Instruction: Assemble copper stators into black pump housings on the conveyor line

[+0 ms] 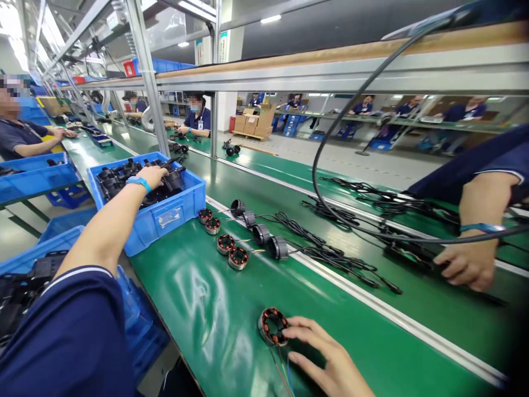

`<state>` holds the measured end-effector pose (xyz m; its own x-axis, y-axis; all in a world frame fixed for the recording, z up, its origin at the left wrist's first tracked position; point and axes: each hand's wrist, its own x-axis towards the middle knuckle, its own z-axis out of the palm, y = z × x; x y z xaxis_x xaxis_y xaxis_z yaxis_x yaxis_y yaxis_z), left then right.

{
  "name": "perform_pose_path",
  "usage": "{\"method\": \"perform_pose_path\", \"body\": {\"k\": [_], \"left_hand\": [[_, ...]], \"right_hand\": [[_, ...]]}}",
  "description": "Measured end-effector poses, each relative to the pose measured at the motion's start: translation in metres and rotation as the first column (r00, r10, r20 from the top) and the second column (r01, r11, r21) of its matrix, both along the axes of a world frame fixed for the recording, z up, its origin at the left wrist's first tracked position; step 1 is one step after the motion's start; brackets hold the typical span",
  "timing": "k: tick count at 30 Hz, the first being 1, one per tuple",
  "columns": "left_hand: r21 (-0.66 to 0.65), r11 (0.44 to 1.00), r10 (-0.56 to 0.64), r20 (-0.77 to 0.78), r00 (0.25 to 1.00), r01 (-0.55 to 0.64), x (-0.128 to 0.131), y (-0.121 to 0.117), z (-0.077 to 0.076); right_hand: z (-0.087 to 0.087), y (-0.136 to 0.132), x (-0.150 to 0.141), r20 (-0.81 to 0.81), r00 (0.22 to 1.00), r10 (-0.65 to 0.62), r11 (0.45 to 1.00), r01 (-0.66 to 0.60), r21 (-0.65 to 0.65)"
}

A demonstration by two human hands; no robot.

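My left hand (152,176), a blue band at its wrist, reaches into a blue bin (165,218) piled with black plastic housings (118,179). Its fingers are closed over one black housing (173,183); the grip is partly hidden. On the green bench, a stator (273,326) with copper windings and thin coloured wires lies near the front. My right hand (324,353) is beside it, fingertips at its rim, thumb apart, fingers open. Farther back stand several more stators (238,258), wired to black round caps (278,248) with dark cables (326,251).
At the right a co-worker's hand (471,267) handles a dark part beside cable bundles. A thick black cable (320,143) hangs in front. A metal post (144,77) rises behind the bin. More blue bins (49,242) stand at the left; other people sit along the line.
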<state>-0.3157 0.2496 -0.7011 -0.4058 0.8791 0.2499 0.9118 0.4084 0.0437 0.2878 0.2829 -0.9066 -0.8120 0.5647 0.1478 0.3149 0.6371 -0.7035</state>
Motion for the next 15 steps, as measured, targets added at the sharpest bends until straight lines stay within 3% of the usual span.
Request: {"method": "perform_pose_path", "body": {"k": [4,7,11,15], "left_hand": [[-0.075,0.990,-0.116,0.035,0.993,0.119,-0.013,0.012,-0.014],[-0.072,0.979,-0.185,0.084,0.979,0.191,-0.014,0.020,-0.015],[0.046,0.976,-0.218,0.157,0.963,0.214,-0.012,0.020,0.000],[0.282,0.955,-0.168,0.275,0.947,0.088,-0.004,0.007,0.027]], "right_hand": [[-0.008,0.002,-0.006,0.007,1.000,-0.018,1.000,0.018,-0.010],[-0.011,0.002,-0.010,0.048,0.999,-0.016,1.000,0.017,-0.017],[-0.003,-0.001,-0.019,0.125,0.992,0.002,0.999,0.005,-0.053],[0.004,-0.006,-0.026,0.100,0.995,0.023,0.995,-0.013,-0.095]]}}
